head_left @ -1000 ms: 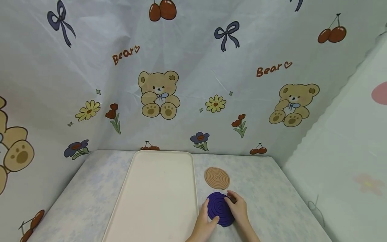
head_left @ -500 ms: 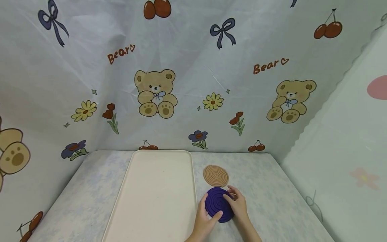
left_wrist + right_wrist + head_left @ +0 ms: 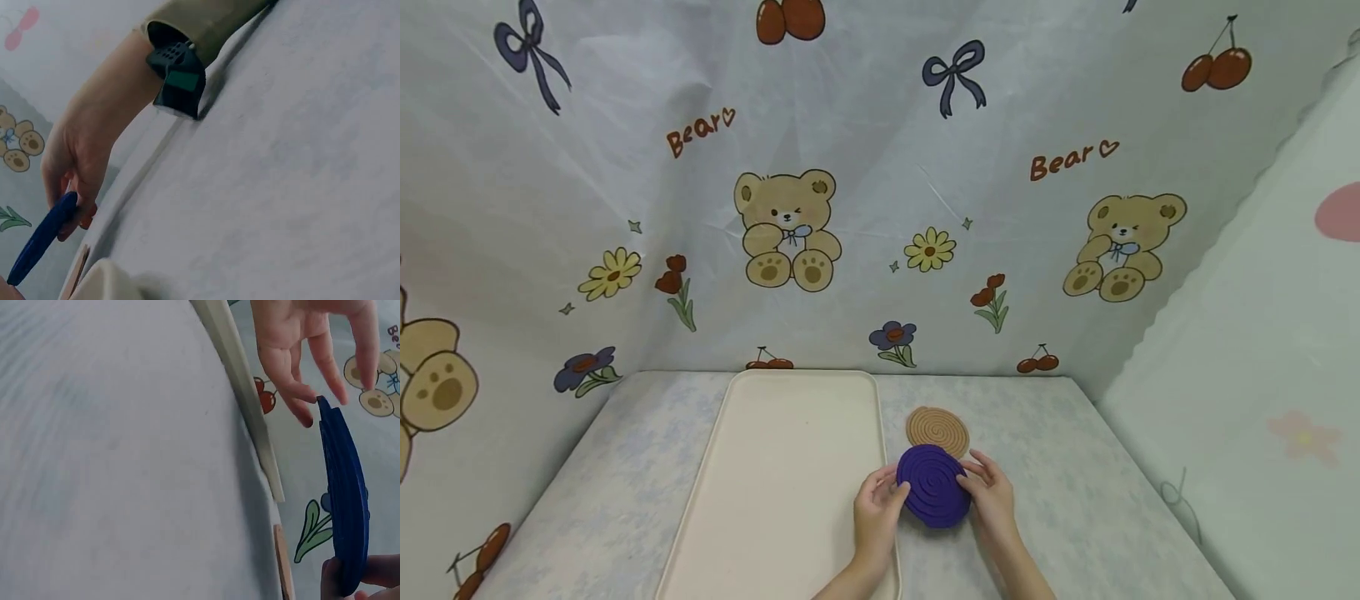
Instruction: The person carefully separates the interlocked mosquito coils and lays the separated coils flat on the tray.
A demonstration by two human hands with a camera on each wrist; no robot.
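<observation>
A dark blue spiral-coiled disc, like a coaster (image 3: 933, 486), is held up off the table and tilted toward the head camera. My left hand (image 3: 876, 512) holds its left edge, thumb in front and fingers behind. On the opposite edge my right hand (image 3: 995, 498) pinches it between thumb and fingers. Both wrist views show the blue disc (image 3: 344, 494) edge-on and clear of the tabletop; in the left one, the right hand (image 3: 81, 156) grips its upper end. A tan coiled disc (image 3: 937, 429) lies flat just beyond, its near edge overlapped by the blue one.
A long cream tray (image 3: 797, 467) lies to the left, with my left forearm over its right rim. The pale marbled table (image 3: 1075, 467) extends to the right. Bear-print cloth (image 3: 850, 125) hangs behind and at the left; a thin cord (image 3: 1182, 504) shows at right.
The blue disc has come up and slightly left, toward the tan disc. My left hand has shifted left and up, its thumb moving from the disc's lower face to its left edge.
</observation>
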